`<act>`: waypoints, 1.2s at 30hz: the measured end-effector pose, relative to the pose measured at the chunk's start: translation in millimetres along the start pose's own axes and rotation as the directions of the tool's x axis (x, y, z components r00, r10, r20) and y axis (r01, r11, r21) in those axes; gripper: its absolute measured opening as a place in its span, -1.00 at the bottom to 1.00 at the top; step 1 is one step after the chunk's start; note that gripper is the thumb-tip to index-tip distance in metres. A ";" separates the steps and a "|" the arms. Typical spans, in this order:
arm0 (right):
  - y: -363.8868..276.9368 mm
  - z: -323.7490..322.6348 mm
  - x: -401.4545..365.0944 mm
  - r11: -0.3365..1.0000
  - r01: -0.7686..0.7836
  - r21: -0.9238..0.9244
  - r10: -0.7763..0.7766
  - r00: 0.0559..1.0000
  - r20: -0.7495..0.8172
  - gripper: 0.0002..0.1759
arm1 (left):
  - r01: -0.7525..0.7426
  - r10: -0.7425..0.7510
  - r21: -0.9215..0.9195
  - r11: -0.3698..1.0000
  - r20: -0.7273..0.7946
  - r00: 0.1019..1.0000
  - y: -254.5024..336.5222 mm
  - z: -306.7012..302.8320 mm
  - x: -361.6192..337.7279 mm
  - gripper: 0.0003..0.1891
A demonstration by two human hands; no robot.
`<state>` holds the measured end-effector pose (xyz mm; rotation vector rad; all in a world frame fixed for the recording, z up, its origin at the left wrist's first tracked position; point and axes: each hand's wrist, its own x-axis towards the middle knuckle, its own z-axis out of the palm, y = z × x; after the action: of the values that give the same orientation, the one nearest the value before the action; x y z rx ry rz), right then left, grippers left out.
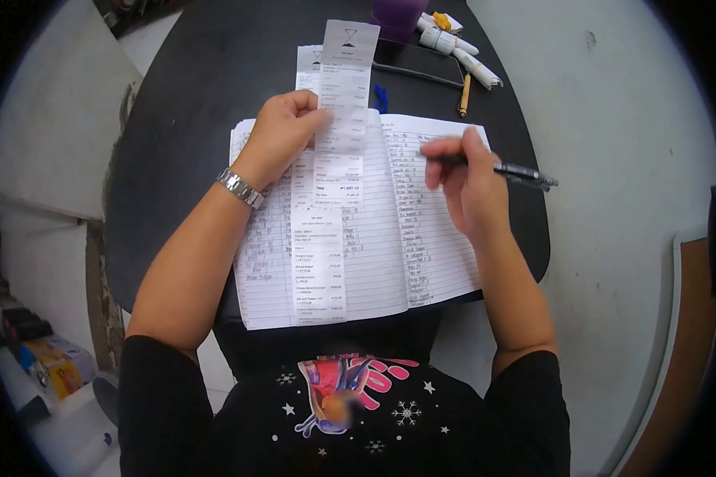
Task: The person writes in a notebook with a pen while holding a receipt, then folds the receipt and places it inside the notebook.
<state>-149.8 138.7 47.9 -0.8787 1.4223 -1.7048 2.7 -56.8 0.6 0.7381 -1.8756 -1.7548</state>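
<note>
An open lined notebook (390,238) with handwritten lists lies on a dark round table (183,143). My left hand (282,131), with a metal watch on its wrist, pinches a long printed receipt (334,183) that runs down over the left page. A second receipt (306,71) lies partly under the first. My right hand (465,179) holds a black pen (517,172) above the right page, the pen lying sideways with its end pointing right.
At the table's far edge lie a black phone (418,63), a purple cup (398,16), white tubes (453,44), a small pencil (464,95) and a blue clip (381,97). Boxes (52,366) sit on the floor at lower left.
</note>
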 end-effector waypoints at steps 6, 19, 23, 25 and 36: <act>22.5 -4.5 -55.2 0.963 -0.103 0.247 0.096 0.995 0.039 -0.71 | -0.022 0.022 -0.039 0.999 0.006 1.000 1.6 3.0 -1.1 -0.88; 32.9 -43.2 -84.2 0.997 0.072 -0.025 -0.075 0.988 -0.132 -0.73 | -0.043 0.041 -0.097 0.994 -0.018 0.999 -4.5 3.6 1.0 -0.86; 30.0 -49.4 -88.9 0.992 0.044 -0.117 -0.065 0.982 -0.175 -0.64 | -0.041 0.040 -0.037 0.998 -0.032 0.999 -4.0 3.7 -1.0 -0.86; 30.4 -55.7 -87.8 0.993 0.078 -0.089 -0.088 0.989 -0.120 -0.61 | -0.045 0.044 -0.010 0.999 -0.041 0.998 -1.3 4.2 -0.5 -0.86; 34.3 -51.7 -90.1 0.989 0.150 -0.020 -0.151 0.978 -0.147 -0.64 | -0.050 0.051 -0.038 0.998 0.003 0.999 0.6 2.0 -2.3 -0.88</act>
<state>-146.0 238.0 1.9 -0.9000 1.4937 -1.9125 3.0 -53.8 1.2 0.6680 -1.8425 -1.7564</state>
